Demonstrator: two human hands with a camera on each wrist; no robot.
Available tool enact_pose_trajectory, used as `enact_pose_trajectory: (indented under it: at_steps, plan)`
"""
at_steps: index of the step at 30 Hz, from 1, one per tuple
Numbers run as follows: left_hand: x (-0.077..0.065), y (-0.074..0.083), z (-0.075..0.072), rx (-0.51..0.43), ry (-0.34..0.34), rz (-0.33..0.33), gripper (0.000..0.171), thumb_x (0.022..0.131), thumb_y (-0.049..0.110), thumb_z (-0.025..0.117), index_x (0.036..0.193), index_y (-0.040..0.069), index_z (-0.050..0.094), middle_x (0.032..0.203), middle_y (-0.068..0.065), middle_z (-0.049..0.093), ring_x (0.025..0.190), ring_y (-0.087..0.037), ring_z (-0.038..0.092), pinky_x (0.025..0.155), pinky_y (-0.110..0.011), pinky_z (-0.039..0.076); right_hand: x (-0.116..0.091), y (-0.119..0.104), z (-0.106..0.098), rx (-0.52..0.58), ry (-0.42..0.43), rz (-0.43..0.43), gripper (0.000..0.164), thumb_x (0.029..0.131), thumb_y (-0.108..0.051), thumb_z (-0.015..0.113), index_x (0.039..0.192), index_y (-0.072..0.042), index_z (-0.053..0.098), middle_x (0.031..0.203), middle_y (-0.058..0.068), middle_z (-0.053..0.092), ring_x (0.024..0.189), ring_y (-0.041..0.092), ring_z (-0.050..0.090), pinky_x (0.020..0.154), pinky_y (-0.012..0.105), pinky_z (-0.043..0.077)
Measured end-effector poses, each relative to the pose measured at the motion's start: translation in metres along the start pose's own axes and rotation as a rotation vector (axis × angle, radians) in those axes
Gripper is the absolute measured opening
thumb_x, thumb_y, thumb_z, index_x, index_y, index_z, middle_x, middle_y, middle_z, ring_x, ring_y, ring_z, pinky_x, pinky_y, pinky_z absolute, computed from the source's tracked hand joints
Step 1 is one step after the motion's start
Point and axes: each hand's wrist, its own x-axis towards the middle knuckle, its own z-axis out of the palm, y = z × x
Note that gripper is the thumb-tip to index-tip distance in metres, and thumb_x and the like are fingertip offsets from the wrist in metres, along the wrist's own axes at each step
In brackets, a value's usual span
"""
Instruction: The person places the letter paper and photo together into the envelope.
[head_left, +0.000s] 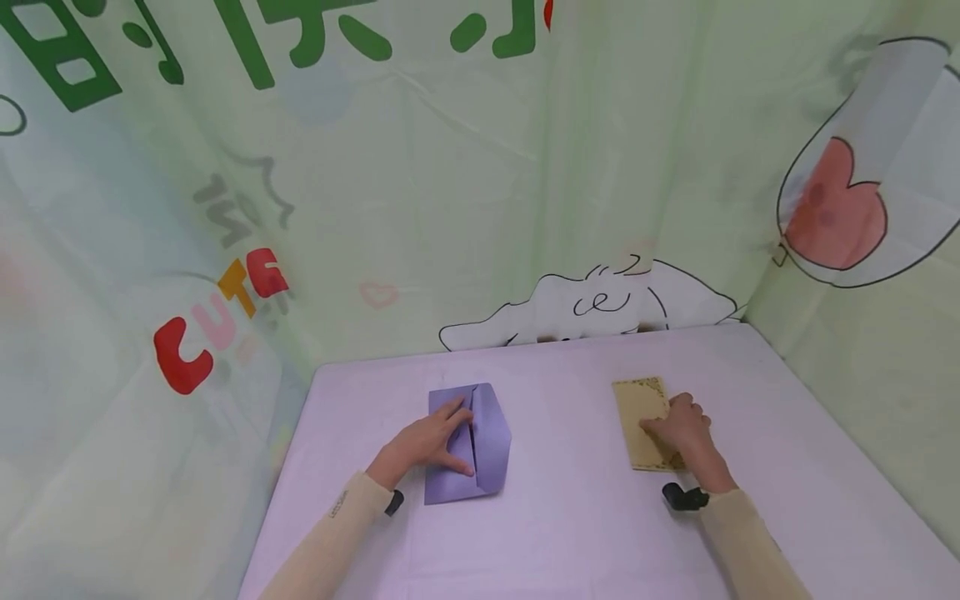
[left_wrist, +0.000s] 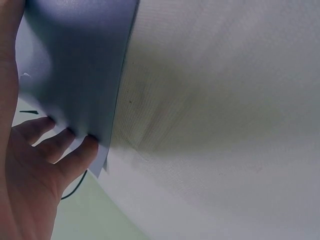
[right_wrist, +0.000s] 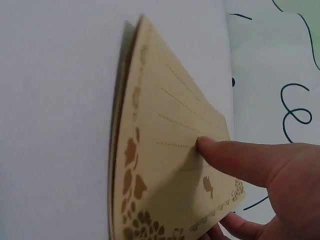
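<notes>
A purple envelope (head_left: 447, 490) lies on the left half of the table (head_left: 562, 533), its pointed flap (head_left: 493, 437) folded out toward the right and a dark slit showing along its mouth. Well apart from it, on the right half, is a tan card (head_left: 636, 417) with a brown floral border and dotted lines; its edge looks doubled, so it may be folded or more than one piece.

The step in hand appears to be steadying the envelope at its mouth while taking hold of the card. The next move seems to call for a firm pinch on the card and a light touch on the envelope, whose thin paper could crease.

The left hand (head_left: 426, 439) reaches over the envelope from the lower left, thumb and fingers spread wide, tips touching beside the slit; it does not appear to grip. The right hand (head_left: 686, 429) pinches the card's right side, thumb flat on the face, other fingers partly hidden under the edge.

Both forearms wear cream sleeves (head_left: 330, 533). Behind the table hangs a pale green curtain (head_left: 450, 192) with cartoon drawings and colourful letters.
</notes>
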Motion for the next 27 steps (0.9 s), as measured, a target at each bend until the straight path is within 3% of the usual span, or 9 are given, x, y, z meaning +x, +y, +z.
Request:
enact_pose_trajectory:
  at_steps: [5, 10, 15, 20, 27]
  plan:
    - [-0.001, 0.0, 0.001, -0.009, 0.005, 0.006, 0.092, 0.069, 0.075, 0.075, 0.141, 0.027, 0.042, 0.165, -0.017, 0.024, 0.143, -0.035, 0.044, 0.107, -0.046, 0.048, 0.004, 0.007, -0.006, 0.052, -0.05, 0.003, 0.072, 0.1, -0.039, 0.055, 0.133, 0.021, 0.034, 0.125, 0.043, 0.047, 0.11, 0.052, 0.05, 0.09, 0.056, 0.047]
    - [-0.002, 0.0, 0.0, -0.011, 0.013, 0.01, 0.092, 0.069, 0.075, 0.075, 0.141, 0.026, 0.042, 0.165, -0.017, 0.025, 0.143, -0.035, 0.044, 0.107, -0.047, 0.048, 0.003, 0.01, -0.01, 0.141, -0.039, 0.039, 0.055, 0.104, -0.027, 0.045, 0.135, 0.019, 0.042, 0.128, 0.038, 0.051, 0.112, 0.045, 0.054, 0.091, 0.053, 0.048]
    - [-0.002, -0.001, 0.001, 0.0, 0.029, 0.019, 0.092, 0.069, 0.074, 0.076, 0.14, 0.026, 0.042, 0.164, -0.018, 0.027, 0.141, -0.035, 0.046, 0.106, -0.046, 0.049, 0.002, 0.014, -0.011, 0.198, -0.016, 0.012, 0.049, 0.103, -0.022, 0.049, 0.131, 0.018, 0.05, 0.123, 0.036, 0.058, 0.103, 0.038, 0.059, 0.08, 0.039, 0.052]
    - [-0.003, -0.001, 0.001, -0.006, 0.037, 0.056, 0.09, 0.069, 0.072, 0.078, 0.138, 0.025, 0.043, 0.162, -0.021, 0.03, 0.14, -0.035, 0.048, 0.105, -0.046, 0.05, -0.002, 0.017, -0.009, 0.271, -0.074, 0.048, 0.054, 0.103, -0.029, 0.053, 0.135, 0.015, 0.05, 0.124, 0.033, 0.06, 0.101, 0.031, 0.061, 0.072, 0.024, 0.048]
    - [-0.003, -0.002, 0.001, 0.01, 0.049, 0.057, 0.09, 0.068, 0.073, 0.077, 0.138, 0.025, 0.043, 0.162, -0.021, 0.03, 0.139, -0.035, 0.049, 0.104, -0.045, 0.05, 0.003, 0.007, 0.002, 0.296, -0.09, -0.005, 0.059, 0.103, -0.036, 0.055, 0.137, 0.012, 0.05, 0.125, 0.03, 0.061, 0.101, 0.027, 0.061, 0.071, 0.021, 0.047]
